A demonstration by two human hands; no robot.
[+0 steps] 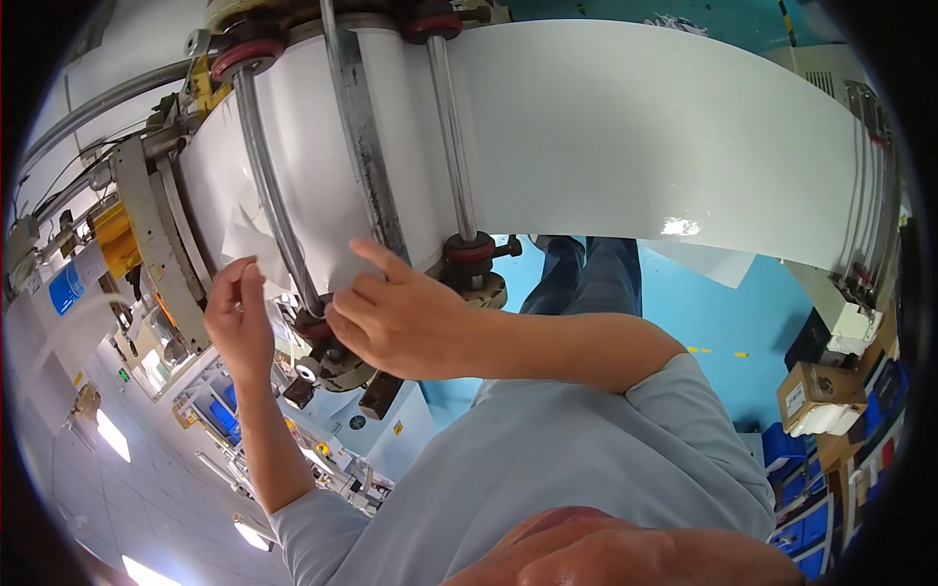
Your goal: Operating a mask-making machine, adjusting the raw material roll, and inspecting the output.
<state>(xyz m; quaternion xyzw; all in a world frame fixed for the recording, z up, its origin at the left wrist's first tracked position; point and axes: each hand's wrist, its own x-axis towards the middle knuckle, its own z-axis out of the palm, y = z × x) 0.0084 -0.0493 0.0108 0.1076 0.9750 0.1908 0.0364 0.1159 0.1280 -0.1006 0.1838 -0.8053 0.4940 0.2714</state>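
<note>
A wide white glossy sheet [645,127] runs through a machine, passing under two round metal rods [262,176] and a flat scuffed metal bar [366,156]. My left hand [239,317] is raised beside the sheet's left part, thumb and fingertips drawn together; whatever they pinch, if anything, is too small to make out. A loose pale flap [256,239] shows just above those fingertips. My right hand [396,322] is over the near end of the left rod, its index finger stretched toward the flat bar. Its other fingers are curled in, and what lies within them is hidden.
Red-ringed clamps [469,249] hold the rod ends close to my right forearm. A metal machine frame [147,215] stands at the left. On the right are a cardboard box [821,396] and blue bins [782,447]. The floor [708,322] is light blue.
</note>
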